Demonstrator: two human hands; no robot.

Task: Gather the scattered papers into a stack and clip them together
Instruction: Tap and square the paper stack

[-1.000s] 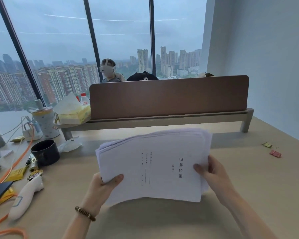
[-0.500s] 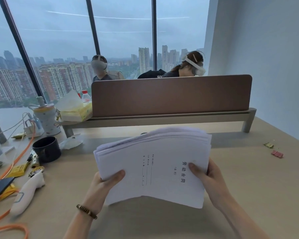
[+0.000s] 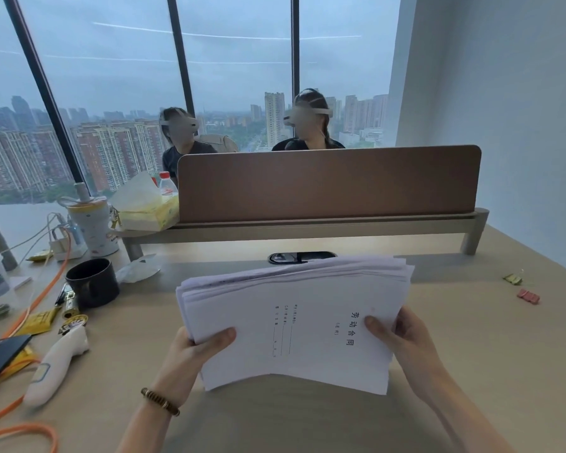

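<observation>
A thick stack of white papers (image 3: 294,318) is held up above the desk, its top sheet printed with a few lines of text. The far edges of the sheets are uneven and fanned. My left hand (image 3: 193,354) grips the stack's left edge, thumb on top. My right hand (image 3: 406,341) grips the right edge, thumb pressed on the top sheet. On the desk at the far right lie a red binder clip (image 3: 528,296) and a yellow-green binder clip (image 3: 513,278), well away from both hands.
A black mug (image 3: 92,286), a white handheld controller (image 3: 58,364), a dark phone (image 3: 0,354), orange cable (image 3: 40,295) and snack packets crowd the left. A brown divider panel (image 3: 327,181) stands at the back, with two people behind it. A cable port (image 3: 301,257) lies beyond the papers.
The stack has dropped slightly lower and closer to me, still held by both hands. The view has tilted, and the people behind the divider have sat up into view.
</observation>
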